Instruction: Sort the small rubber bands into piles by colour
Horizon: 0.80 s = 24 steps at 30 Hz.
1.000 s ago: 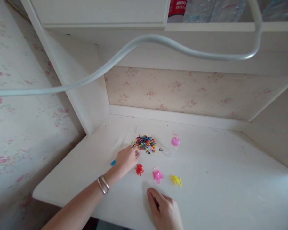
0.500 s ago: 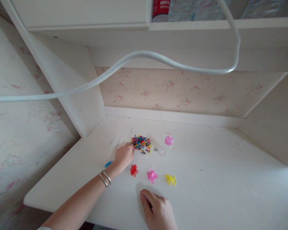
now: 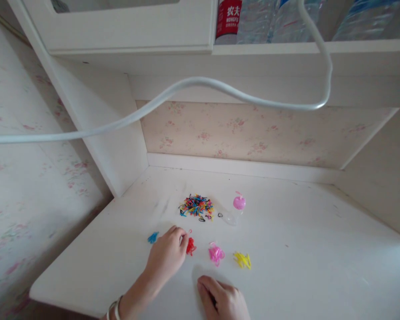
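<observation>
My left hand (image 3: 168, 249) pinches a small reddish-pink rubber band (image 3: 189, 232) between thumb and fingertips, just over the red rubber bands (image 3: 190, 246). Behind it lies a mixed heap of coloured rubber bands (image 3: 196, 205). Blue bands (image 3: 152, 237) sit to its left. Pink bands (image 3: 216, 254) and yellow bands (image 3: 242, 260) form separate little piles on the right. My right hand (image 3: 223, 300) rests closed on the desk in front of the pink pile; the inside of its curled fingers is hidden.
A clear container with a pink apple-shaped top (image 3: 239, 202) stands right of the heap on the white desk (image 3: 303, 275). A white cable (image 3: 200, 81) crosses the upper view. Above, a shelf (image 3: 286, 48) holds wrapped bottles (image 3: 256, 22).
My left hand has drawn back from the mixed heap toward the red pile, with a reddish-pink rubber band now in its fingertips. My right hand stays in place. The view has tilted up slightly.
</observation>
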Available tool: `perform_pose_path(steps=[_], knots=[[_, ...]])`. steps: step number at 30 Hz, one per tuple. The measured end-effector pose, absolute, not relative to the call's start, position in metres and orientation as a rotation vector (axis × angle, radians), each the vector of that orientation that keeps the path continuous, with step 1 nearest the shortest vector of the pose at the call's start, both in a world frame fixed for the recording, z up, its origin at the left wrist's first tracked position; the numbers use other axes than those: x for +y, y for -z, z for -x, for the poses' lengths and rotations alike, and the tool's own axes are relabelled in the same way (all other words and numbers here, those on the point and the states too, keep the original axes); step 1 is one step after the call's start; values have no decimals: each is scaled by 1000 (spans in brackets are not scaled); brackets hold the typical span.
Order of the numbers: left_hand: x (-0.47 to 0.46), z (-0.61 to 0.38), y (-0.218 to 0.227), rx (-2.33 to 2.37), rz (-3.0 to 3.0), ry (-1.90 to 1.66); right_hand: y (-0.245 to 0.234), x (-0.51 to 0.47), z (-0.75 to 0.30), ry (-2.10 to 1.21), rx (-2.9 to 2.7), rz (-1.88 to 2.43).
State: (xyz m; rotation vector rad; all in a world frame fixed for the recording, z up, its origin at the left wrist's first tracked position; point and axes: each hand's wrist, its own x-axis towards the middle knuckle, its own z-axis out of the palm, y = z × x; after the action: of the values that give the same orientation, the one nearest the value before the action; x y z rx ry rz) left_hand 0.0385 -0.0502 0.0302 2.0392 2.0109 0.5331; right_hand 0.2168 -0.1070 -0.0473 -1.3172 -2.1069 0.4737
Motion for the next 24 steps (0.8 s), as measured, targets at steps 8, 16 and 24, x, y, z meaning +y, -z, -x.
perform_pose_path(steps=[8,16,24], knots=[[-72,-48,-17,2098,-1963,-445,41,-110,-215,-479,-2089,1367],[-82,-30,-10,1998,-1976,-700,38,-110,-214,-533,-2108,1413],[-111,-12,4,1787,-1680,-1018,-28,-79,-205,-575,-2126,1528]])
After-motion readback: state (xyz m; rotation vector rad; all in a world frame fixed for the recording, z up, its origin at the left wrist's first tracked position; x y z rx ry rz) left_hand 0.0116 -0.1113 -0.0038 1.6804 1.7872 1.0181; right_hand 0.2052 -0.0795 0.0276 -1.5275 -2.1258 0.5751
